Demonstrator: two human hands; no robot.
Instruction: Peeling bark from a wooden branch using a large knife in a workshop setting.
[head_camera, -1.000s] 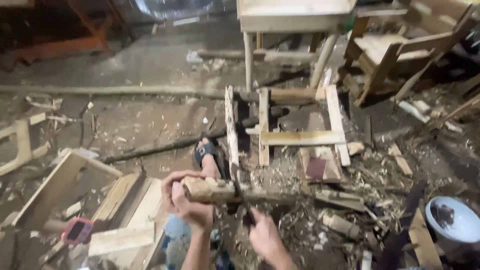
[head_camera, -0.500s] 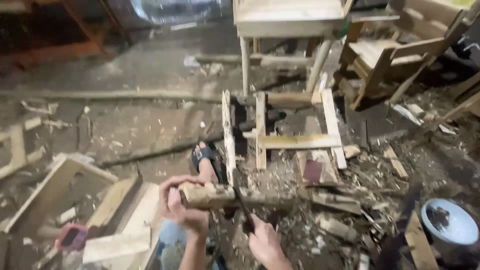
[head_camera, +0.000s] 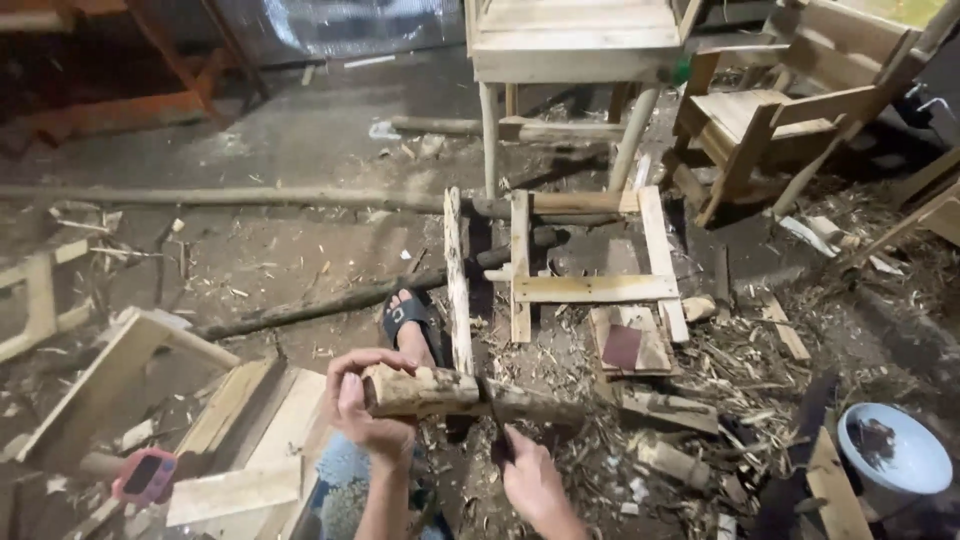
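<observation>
the left hand (head_camera: 365, 410) is clenched around the near end of a rough log (head_camera: 470, 393), which lies almost level above the littered floor (head_camera: 280, 250), its long axis running left to right and its far end pointing right toward the wood scraps. the right hand (head_camera: 532, 483) grips a dark blade tool (head_camera: 494, 420) set against the log's middle. beyond it a sandalled foot (head_camera: 408, 318) rests beside a slatted wooden frame (head_camera: 580, 265).

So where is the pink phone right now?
In the head view the pink phone lies at the lower left on the floor, beside pale wooden boards, left of the left hand gripping the log.
</observation>
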